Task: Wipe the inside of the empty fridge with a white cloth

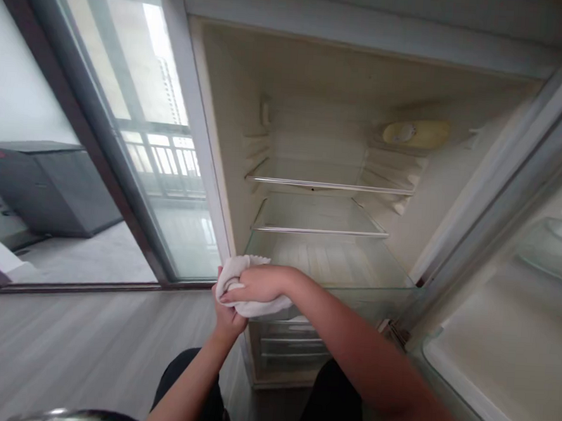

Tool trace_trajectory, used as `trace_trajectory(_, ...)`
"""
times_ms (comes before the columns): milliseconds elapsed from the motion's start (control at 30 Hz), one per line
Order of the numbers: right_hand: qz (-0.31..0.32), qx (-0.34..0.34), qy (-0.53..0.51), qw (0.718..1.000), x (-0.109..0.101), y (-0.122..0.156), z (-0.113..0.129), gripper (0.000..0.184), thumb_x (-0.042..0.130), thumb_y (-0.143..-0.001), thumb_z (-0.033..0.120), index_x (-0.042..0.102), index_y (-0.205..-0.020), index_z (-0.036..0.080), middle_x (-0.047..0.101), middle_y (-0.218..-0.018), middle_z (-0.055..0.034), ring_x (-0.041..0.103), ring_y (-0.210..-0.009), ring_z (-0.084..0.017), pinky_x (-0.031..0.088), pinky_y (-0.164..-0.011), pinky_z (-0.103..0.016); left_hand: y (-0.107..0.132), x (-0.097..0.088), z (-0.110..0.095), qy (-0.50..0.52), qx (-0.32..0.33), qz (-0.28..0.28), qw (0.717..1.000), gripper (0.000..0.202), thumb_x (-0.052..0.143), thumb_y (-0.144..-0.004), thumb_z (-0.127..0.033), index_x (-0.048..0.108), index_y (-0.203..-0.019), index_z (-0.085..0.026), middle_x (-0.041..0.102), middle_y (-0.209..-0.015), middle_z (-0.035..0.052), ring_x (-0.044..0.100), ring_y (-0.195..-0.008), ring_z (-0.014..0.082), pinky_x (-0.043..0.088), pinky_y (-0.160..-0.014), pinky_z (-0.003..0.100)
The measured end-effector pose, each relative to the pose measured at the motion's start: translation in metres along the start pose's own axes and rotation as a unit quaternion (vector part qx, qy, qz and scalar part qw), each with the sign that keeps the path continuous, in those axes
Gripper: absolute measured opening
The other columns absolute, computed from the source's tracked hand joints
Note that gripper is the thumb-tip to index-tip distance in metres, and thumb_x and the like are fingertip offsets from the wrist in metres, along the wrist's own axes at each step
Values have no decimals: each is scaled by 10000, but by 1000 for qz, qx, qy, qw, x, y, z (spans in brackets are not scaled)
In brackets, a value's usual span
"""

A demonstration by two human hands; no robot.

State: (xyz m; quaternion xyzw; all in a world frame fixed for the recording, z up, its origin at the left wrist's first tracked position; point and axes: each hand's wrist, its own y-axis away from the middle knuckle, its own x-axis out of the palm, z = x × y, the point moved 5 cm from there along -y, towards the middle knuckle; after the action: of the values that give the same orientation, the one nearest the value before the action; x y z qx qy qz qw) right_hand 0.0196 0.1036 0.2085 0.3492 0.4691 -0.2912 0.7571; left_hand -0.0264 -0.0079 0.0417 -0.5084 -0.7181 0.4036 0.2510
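Note:
A crumpled white cloth (256, 307) is bunched at the left front of a glass shelf (338, 274) low in an open fridge compartment. My right hand (264, 282) lies over the cloth, fingers curled into its folds, its forearm reaching in from the lower right. Under the cloth's left side, my left hand (229, 315) is closed around it from below. The cloth hides most of the left fingers, so I cannot tell whether they also touch the shelf corner.
Two more glass shelves, an upper one (330, 185) and a middle one (320, 231), sit above. A yellowish lamp cover (416, 134) is on the right inner wall. The open fridge door (498, 313) stands right. Lower drawers (294, 348) are below, a sliding glass door (138, 125) left.

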Motion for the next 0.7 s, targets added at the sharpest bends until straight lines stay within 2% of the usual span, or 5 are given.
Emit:
trace_trajectory(200,-22,-15,17,999,1,-1,-1,743,415,-1010,723,786,-1026,79,759,-1035,-171,650,-855,-242,461,-748,-322,-4,-5,-7,-22,35,-9,999,634,634,-755,-529,558,-1259,-152,621,-1168,154,633,-1128,364,484,-1046,590)
trace_trajectory(367,-42,-14,73,996,4,0,0,833,327,-1010,762,800,-1096,81,769,-1075,-195,703,-943,-286,503,-796,-355,3,-8,-2,-26,34,23,999,542,619,-765,-486,604,-1207,-174,666,-1119,143,664,-1119,363,522,-1017,583)
trace_trajectory(467,-97,-5,92,991,7,2,1,844,318,-1005,771,807,-1089,88,772,-1082,-201,719,-979,-315,520,-797,-383,9,-12,1,-34,76,54,995,440,601,-804,-436,640,-1162,-183,694,-1077,141,683,-1097,375,538,-992,607)
trace_trajectory(567,-154,7,102,983,11,5,3,836,299,-1018,755,820,-1027,101,783,-1015,-188,737,-926,-315,514,-729,-387,11,-18,2,-50,126,70,988,365,597,-830,-399,676,-1128,-202,719,-1031,124,685,-1106,370,518,-1041,608)
trace_trajectory(700,-186,17,113,976,18,8,6,817,245,-1051,712,818,-995,132,792,-937,-137,746,-840,-277,478,-642,-379,13,-26,-2,-68,202,92,973,283,575,-847,-346,698,-1068,-219,722,-905,86,707,-1008,339,538,-1026,563)
